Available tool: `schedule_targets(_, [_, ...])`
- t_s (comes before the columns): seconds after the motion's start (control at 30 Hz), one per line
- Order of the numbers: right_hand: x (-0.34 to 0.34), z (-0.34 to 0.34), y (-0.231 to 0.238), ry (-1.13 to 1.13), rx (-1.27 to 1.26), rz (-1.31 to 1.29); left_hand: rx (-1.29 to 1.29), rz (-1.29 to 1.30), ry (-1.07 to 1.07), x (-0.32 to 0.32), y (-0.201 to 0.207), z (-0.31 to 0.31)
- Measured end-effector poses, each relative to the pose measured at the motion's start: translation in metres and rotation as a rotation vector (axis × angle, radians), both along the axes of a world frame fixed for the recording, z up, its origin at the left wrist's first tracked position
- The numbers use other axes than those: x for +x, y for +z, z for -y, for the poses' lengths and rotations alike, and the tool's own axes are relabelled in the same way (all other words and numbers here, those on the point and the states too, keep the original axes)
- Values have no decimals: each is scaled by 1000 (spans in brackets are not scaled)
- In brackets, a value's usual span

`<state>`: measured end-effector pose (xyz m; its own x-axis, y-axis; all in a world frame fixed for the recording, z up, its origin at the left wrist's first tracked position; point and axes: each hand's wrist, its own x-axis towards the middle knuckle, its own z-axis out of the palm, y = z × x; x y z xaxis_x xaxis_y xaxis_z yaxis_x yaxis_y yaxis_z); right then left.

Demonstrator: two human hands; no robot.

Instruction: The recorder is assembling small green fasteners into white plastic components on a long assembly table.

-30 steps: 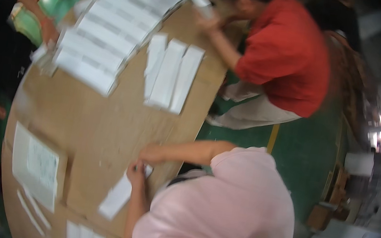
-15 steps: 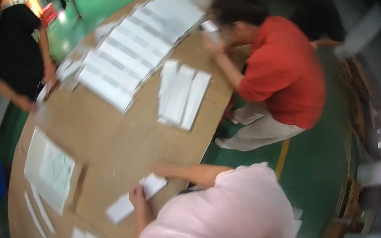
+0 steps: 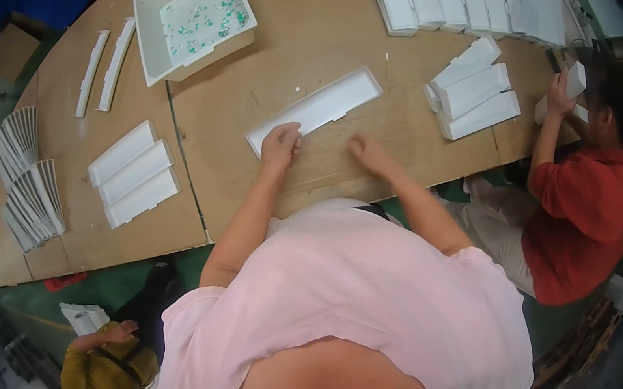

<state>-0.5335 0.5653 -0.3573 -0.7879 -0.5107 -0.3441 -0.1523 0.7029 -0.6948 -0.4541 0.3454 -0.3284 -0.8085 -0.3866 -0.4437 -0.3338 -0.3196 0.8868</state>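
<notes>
A long, shallow white box piece [image 3: 332, 106] with raised edges lies slanted on the table in front of me. My left hand [image 3: 282, 143] is at the lower-left part of its near edge, fingers curled closed. Whatever is inside that hand, if anything, is hidden. Right of the white piece and apart from it, my right hand [image 3: 367, 155] is just above the table with its fingers drawn together; their contents cannot be made out. Beyond stands a cream plastic bin [image 3: 211, 57] with small green and white bits on its bottom.
White box pieces [image 3: 140, 178] lie left of me, beside fanned stacks of strips [image 3: 31, 179] and two narrow white strips [image 3: 116, 64]. More pieces [image 3: 477, 90] and a long row [image 3: 465, 5] are at right. Someone in red [image 3: 588, 209] works there; another person [image 3: 107, 373] is behind left.
My view has swung left and nearer the bin. My right hand has come off the white piece, which now lies flat on the table.
</notes>
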Motion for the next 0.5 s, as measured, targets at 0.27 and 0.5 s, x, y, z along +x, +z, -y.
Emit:
schedule_targets(0.27, [-81,2,-6,-133,126,-200,-161,157,-255,-28,-26,-15])
schedule_targets(0.5, [-92,22,4,-68,-232,-126,-467,96,-479,-57,-23,-49])
